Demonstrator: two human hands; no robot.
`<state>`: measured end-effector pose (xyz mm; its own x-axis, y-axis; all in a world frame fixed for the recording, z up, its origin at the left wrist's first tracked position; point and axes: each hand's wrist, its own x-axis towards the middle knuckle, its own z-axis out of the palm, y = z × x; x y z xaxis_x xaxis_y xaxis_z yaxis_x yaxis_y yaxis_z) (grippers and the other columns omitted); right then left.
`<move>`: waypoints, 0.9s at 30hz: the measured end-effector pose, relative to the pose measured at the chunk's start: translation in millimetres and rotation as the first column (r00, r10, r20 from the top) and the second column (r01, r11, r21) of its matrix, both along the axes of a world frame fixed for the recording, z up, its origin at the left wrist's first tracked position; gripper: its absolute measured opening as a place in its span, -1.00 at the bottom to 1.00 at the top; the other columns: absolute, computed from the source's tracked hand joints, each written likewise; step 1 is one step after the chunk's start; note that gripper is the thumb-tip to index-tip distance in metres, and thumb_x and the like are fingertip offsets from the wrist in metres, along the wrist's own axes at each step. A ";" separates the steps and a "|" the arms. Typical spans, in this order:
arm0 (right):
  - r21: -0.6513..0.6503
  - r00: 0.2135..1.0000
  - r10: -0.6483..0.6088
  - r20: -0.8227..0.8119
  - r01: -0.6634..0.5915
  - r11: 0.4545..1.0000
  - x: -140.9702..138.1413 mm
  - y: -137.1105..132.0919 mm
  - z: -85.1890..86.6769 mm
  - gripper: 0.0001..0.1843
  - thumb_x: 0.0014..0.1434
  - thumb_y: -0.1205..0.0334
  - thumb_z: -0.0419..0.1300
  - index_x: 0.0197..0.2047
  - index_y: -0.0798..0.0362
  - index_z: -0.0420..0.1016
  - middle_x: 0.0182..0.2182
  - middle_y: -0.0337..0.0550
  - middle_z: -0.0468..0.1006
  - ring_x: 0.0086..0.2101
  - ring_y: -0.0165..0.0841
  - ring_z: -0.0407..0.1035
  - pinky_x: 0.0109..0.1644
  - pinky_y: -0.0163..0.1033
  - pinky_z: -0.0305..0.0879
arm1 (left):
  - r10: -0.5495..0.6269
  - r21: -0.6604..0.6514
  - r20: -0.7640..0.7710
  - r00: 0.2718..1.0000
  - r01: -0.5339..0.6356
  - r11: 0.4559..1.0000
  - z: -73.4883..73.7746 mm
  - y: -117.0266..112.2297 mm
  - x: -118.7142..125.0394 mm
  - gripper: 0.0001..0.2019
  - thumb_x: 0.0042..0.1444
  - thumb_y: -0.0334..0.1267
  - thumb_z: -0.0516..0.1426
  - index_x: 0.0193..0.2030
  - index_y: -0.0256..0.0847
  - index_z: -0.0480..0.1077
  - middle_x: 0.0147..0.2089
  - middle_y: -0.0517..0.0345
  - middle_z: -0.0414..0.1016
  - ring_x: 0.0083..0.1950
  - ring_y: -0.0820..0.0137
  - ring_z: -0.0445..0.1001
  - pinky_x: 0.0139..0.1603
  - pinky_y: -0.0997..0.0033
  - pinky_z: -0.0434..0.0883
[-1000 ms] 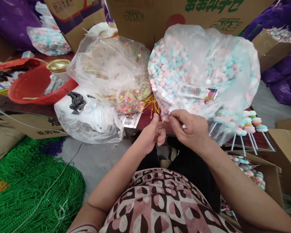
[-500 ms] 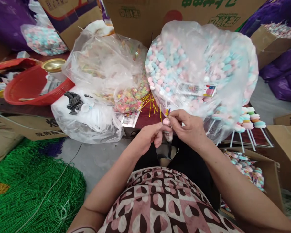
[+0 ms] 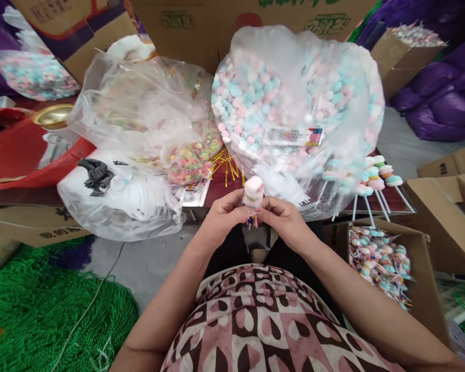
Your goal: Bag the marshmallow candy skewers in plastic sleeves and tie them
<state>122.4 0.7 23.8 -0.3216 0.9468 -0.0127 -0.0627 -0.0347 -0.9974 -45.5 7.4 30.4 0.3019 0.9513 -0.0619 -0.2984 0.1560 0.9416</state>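
Note:
Between my two hands is a wrapped marshmallow pop, its pale rounded end up and the gathered, colourful wrapper end down. My left hand pinches it from the left, thumb near the gathered part. From the right, my right hand closes its fingertips on the same gathered part. Just beyond the hands lie yellow twist ties and printed wrappers. White sticks lie beside a big clear bag of pastel marshmallows. Several marshmallow skewers rest at the table's right end, sticks poking over the edge.
An open cardboard box with many wrapped pops stands at lower right. Left on the table are a red basket, a bag of gummy candy and a bag with white contents. Green cord heaps on the floor.
The pop has turned over, from its gathered end up to its rounded end up. My hands have shifted to either side of it. The whole view has swung to the right.

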 end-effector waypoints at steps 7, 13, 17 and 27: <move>-0.194 0.942 -0.046 -0.333 -0.021 0.981 2.4 -5.1 -5.6 -0.83 0.10 0.15 0.32 -0.32 0.04 0.46 -0.44 -0.29 0.50 -0.44 -0.46 0.35 -0.29 -0.31 0.28 | 0.034 0.040 -0.097 0.995 -0.030 0.999 3.1 -0.3 9.2 -0.84 -0.04 -0.34 0.29 -0.25 -0.19 0.55 -0.41 0.25 0.50 -0.51 0.58 0.29 -0.49 0.56 0.26; -0.231 0.942 -0.024 -0.336 -0.057 0.971 21.7 -19.5 -12.5 -0.75 0.16 0.02 0.26 -0.26 0.04 0.51 -0.41 -0.24 0.52 -0.43 -0.44 0.35 -0.28 -0.28 0.31 | -0.056 -0.021 -0.187 0.981 0.053 0.998 -1.3 2.0 28.7 -0.91 0.04 -0.30 0.27 -0.28 -0.19 0.51 -0.55 0.30 0.35 -0.58 0.61 0.20 -0.59 0.59 0.14; -0.297 0.914 -0.171 -0.369 0.059 0.953 41.5 -35.7 -19.4 -0.76 0.09 0.07 0.30 -0.27 0.06 0.52 -0.46 -0.26 0.51 -0.49 -0.49 0.31 -0.36 -0.33 0.27 | -0.171 -0.015 -0.226 0.959 0.172 0.985 -7.4 -2.6 45.1 -0.84 0.10 -0.24 0.25 -0.16 -0.14 0.51 -0.50 0.30 0.35 -0.56 0.61 0.21 -0.56 0.58 0.17; -0.358 0.317 -0.941 -0.119 0.870 0.339 184.6 -106.5 -69.3 -0.81 -0.12 0.28 0.23 -0.52 0.03 0.23 -0.60 -0.37 0.31 -0.65 -0.56 0.11 -0.61 -0.42 0.14 | 0.012 -0.031 -0.141 0.990 -0.016 0.999 -6.1 14.1 56.7 -0.77 0.11 -0.27 0.22 -0.08 -0.21 0.53 -0.64 0.35 0.14 -0.59 0.57 0.17 -0.54 0.52 0.19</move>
